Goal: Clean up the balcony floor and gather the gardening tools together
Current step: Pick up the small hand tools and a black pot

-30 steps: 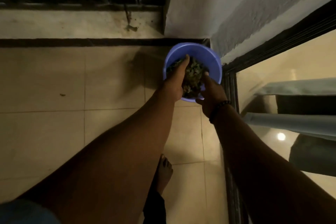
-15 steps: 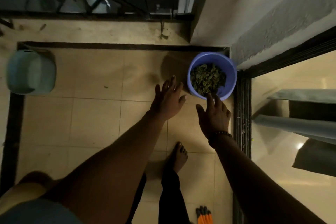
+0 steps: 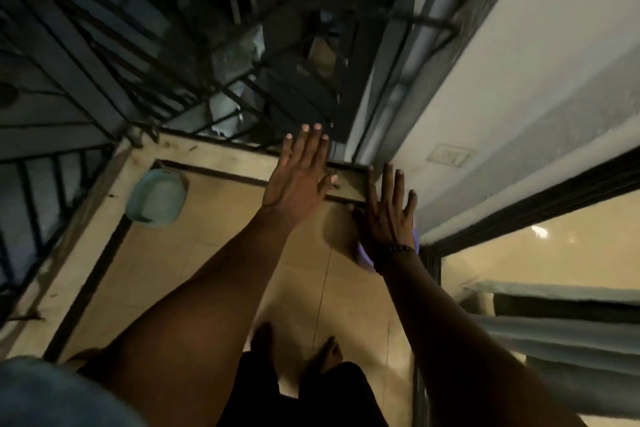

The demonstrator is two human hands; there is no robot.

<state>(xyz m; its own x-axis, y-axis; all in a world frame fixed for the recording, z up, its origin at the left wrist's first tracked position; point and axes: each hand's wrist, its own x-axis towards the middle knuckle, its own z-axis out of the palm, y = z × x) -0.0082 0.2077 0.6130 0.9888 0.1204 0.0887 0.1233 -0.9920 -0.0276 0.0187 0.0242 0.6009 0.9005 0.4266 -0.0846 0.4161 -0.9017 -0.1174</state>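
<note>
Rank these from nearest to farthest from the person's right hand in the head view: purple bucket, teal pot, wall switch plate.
From the right hand:
1. Purple bucket, mostly hidden just beneath the wrist.
2. Wall switch plate, up on the right wall.
3. Teal pot, far left corner.

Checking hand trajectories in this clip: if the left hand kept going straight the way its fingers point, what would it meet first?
Probably the railing. The left hand is open, fingers pointing past the ledge towards those bars. Depth is unclear; the hand seems raised above the floor.
</note>
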